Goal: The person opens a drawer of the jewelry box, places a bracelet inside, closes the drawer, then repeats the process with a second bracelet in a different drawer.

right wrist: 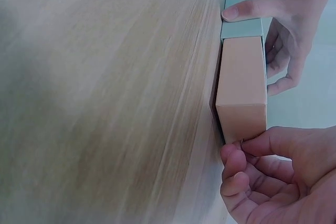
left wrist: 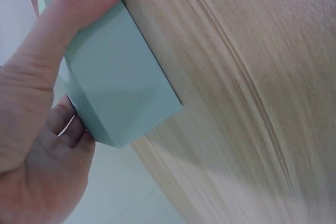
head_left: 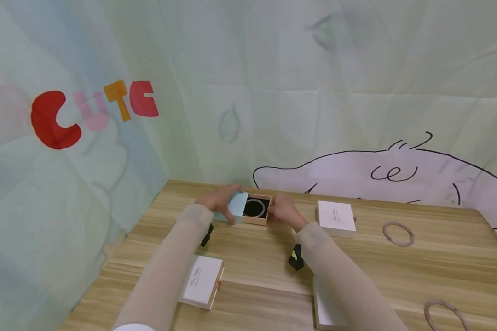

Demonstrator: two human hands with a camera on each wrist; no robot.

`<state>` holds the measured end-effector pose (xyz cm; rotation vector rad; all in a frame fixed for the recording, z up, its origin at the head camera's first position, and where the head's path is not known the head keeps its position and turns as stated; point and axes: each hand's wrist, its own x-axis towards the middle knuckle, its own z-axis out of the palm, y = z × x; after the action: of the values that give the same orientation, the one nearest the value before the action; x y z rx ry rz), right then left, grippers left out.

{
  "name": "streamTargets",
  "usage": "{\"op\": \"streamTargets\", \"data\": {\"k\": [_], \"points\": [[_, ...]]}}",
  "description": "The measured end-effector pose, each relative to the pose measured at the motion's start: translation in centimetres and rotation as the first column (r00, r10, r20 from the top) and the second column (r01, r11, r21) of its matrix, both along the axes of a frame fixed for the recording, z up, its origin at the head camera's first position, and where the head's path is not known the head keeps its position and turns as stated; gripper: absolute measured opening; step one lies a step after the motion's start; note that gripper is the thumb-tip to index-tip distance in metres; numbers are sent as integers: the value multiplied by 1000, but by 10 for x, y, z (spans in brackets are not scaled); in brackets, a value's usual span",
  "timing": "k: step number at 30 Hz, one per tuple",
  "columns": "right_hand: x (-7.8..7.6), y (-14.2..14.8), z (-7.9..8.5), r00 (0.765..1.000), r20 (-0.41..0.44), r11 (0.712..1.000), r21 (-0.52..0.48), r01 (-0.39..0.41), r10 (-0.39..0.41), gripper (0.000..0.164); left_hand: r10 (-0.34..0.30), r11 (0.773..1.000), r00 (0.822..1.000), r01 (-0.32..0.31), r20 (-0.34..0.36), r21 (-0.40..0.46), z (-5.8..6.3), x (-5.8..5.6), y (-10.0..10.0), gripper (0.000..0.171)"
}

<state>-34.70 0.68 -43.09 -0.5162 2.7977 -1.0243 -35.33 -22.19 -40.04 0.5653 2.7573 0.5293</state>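
Box axis runs left–right, centre frame: left hand [head_left: 218, 201] grips blue sleeve [head_left: 238, 203]; opposite, right hand [head_left: 286, 210] pinches part-open drawer [head_left: 254, 220] at its right end.

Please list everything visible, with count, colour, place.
Table: 1, brown, foreground
Drawer: 1, peach, partly inside cover
Cover: 1, aqua, around drawer
Inner ring: 1, grey, in drawer
Loose rings: 2, brownish, table's right
Boxes: 3, white, two front, one back
Cloth: 1, greenish, behind table
Letters: 4, red, pink, orange, cloth's left
Cartoon: 1, white, cloth's right
Gadgets: 2, black, wrists
Sleeves: 2, beige, arms
Left hand: 1, bare, on cover
Right hand: 1, bare, at drawer
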Motion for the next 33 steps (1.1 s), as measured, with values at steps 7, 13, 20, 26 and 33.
{"op": "streamTargets", "data": {"k": [7,13,20,26,33], "points": [[0,-3,-2,1000,-12,1000,-14,-9,8,28,7,1000,1000,-7,-3,-12,-3,-1,-1,91],[-1,-4,-4,1000,-9,1000,-21,-4,4,31,3,1000,1000,-3,-4,-11,-4,-1,-1,92],[0,-6,-4,1000,9,999,-30,14,-13,30,0,1000,1000,0,1,-1,-4,-1,-1,92],[-1,-8,-4,1000,-3,1000,-17,18,-18,31,-5,1000,1000,5,-8,-1,-5,-3,-1,91],[0,-9,-5,1000,-9,1000,-22,19,-19,35,11,1000,1000,-11,-3,-1,-7,-4,-1,92]]}}
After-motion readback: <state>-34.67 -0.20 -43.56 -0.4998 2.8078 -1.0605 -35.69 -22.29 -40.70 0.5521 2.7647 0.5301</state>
